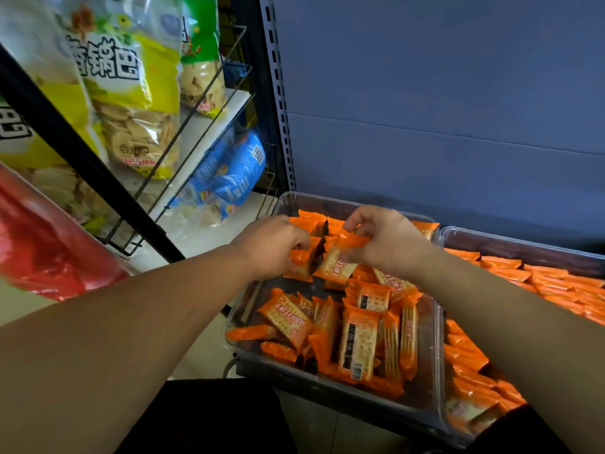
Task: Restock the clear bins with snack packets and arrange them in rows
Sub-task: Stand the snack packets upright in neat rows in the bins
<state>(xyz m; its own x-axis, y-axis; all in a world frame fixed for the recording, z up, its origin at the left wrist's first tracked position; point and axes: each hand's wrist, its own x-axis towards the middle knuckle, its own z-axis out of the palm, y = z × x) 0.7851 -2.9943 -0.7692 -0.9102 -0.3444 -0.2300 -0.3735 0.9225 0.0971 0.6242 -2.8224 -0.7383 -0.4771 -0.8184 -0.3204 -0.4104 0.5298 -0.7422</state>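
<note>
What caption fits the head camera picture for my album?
Left hand and right hand each grip orange cracker packets in a clear bin.

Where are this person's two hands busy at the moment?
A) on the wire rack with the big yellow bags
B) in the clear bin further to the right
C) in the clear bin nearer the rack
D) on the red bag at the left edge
C: the left hand and the right hand each grip orange packets over the near clear bin, the one beside the rack.

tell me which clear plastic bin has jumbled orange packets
The left clear plastic bin: its orange packets lie every way, while the right bin's stand in neat rows.
</note>
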